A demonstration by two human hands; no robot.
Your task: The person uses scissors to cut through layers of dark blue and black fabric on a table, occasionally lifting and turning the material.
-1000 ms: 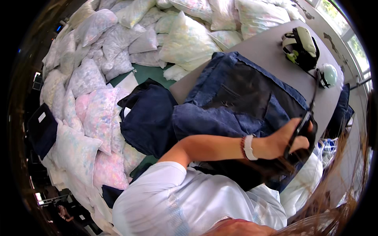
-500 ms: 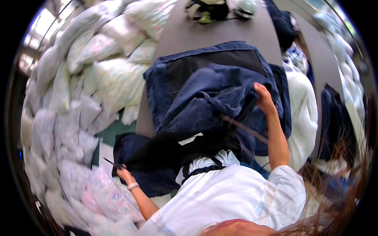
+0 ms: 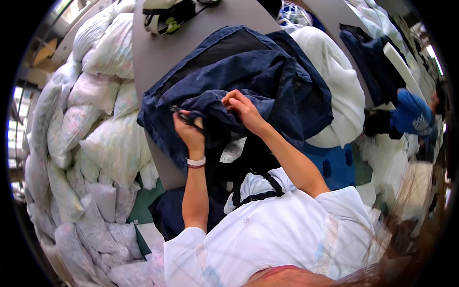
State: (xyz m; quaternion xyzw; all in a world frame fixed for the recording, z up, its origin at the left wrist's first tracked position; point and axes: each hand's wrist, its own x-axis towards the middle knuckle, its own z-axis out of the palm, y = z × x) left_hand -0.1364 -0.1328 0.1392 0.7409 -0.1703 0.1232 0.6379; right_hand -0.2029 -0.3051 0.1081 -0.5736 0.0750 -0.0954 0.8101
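Observation:
A large dark blue cloth piece (image 3: 215, 71) with black panels lies bunched over the table's near end and hangs toward my lap. My left hand (image 3: 189, 131) is closed around a pair of dark scissors (image 3: 197, 125); their tip points up and left, over the cloth. Just to the right, my right hand (image 3: 244, 110) bends its fingers in a pinch at a raised fold of the cloth. What exactly lies between those fingertips is too small to make out. A white label (image 3: 233, 149) shows on the black part below my hands.
Stuffed pale bags (image 3: 114, 148) pile up along the left of the grey table (image 3: 158, 52). A bag with a green trinket (image 3: 171, 24) sits at the far end. White fluffy material (image 3: 334, 86) and a blue seat (image 3: 330, 165) are at right. Another person in blue (image 3: 413, 115) is farther right.
My left hand has come up from the lower left with the scissors to the cloth. My right hand has moved left and down to a nearer fold. The view has shifted right.

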